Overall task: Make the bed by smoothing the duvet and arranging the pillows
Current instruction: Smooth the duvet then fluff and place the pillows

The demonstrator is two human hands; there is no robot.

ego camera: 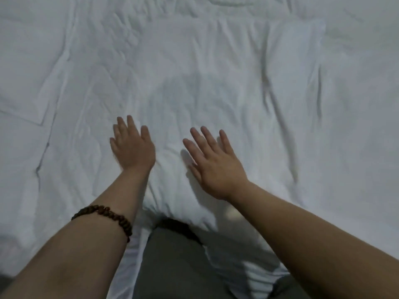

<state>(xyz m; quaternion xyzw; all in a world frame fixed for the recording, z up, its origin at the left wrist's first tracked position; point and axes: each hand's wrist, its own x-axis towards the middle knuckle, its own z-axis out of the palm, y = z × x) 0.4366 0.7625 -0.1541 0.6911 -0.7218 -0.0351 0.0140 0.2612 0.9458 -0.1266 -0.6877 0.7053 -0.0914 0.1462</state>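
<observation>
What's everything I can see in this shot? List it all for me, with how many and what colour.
duvet: one, white, creased, fills nearly the whole view
flat cloth: one, white, upper left, lying on the bedding; pillowcase or sheet, cannot tell
bracelet: one, dark brown beads, round the left forearm
garment: one, grey, bottom centre, at the bed's near edge
left hand: one, bare, palm down over the duvet, left of centre
right hand: one, bare, palm down over the duvet, beside the left

Ahead of the left hand (131,145) and the right hand (213,162), the white wrinkled fabric duvet (216,83) lies wide and low. Only a puffed white bulge (172,182) between them and dark deep creases (319,93) at the right rise.
</observation>
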